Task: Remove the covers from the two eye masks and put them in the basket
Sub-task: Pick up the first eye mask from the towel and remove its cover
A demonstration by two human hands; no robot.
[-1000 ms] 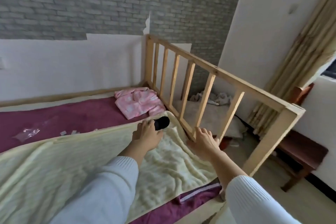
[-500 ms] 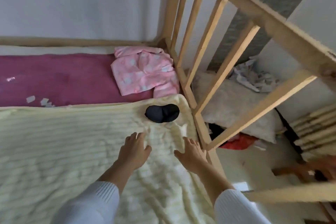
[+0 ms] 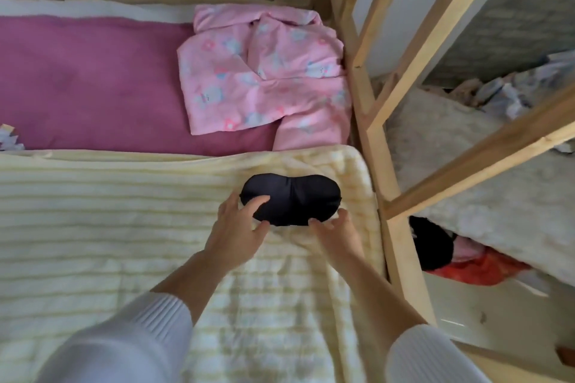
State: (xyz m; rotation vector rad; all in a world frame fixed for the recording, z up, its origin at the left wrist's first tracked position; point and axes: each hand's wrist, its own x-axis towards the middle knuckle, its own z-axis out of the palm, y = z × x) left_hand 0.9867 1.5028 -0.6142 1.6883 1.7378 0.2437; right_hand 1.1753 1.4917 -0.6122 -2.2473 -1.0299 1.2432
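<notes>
A black eye mask (image 3: 295, 197) lies flat on the cream blanket (image 3: 124, 211) near the bed's right edge. My left hand (image 3: 238, 232) rests on the mask's left end, fingers spread over it. At the mask's lower right edge my right hand (image 3: 337, 235) touches it with the fingertips, fingers apart. Neither hand has closed around the mask. Only one mask shows, and no basket is in view.
A folded pink patterned garment (image 3: 264, 71) lies on the purple sheet (image 3: 93, 81) behind the mask. The wooden bed rail (image 3: 370, 121) runs close on the right. Beyond it are a pale cushion (image 3: 466, 171), crumpled cloth and red and black items on the floor.
The view has tipped down and closed in on the bed. Both hands have moved forward from the blanket to the eye mask and now touch its two ends.
</notes>
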